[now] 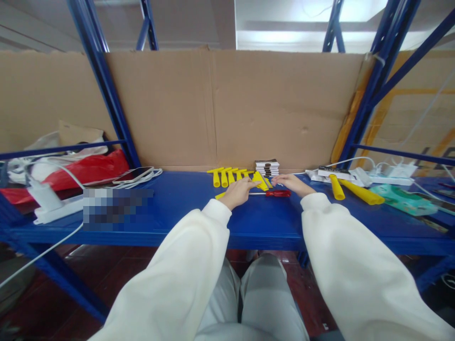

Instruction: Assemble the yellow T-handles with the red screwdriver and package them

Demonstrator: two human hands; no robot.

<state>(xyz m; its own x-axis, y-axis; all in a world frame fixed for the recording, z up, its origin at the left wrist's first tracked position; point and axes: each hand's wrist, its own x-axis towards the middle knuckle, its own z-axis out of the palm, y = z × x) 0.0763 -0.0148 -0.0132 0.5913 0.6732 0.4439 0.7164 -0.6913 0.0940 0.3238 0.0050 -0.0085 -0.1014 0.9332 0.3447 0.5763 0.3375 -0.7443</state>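
- On the blue desk (170,199), mid-frame, both hands work close together; each arm wears a cream sleeve.
- Left hand (237,191): palm down, fingers stretched flat and close together, fingertips (256,182) touching the near edge of a yellow wedge (260,181).
- Right hand (293,183): palm down, fingers loosely curled, tips at the far side of the wedge; whether it pinches anything I cannot tell.
- Screwdriver (273,193): red handle, thin shaft, lies flat on the desk between the 2 hands, just beside the right wrist, handle pointing right. Neither hand grips it.
- Wedge sits between the hands, leaning against a stack of plates (267,167).
- Stack: thin white and dark layers, stands just behind the wedge, near the cardboard wall (213,109).
- Yellow T-pieces (227,175): a row of about 5, left of the stack, heads toward the wall.
- Right side: 2 yellow tubes (351,189) lie angled, beside a white power strip (337,174); a teal board (401,199) lies further right.
- Left side: a phone (132,174) with white cables, a red bag (88,169), a white charger (42,194); a patch of the desk is blurred.
- Blue rack posts (106,85) rise at both sides.
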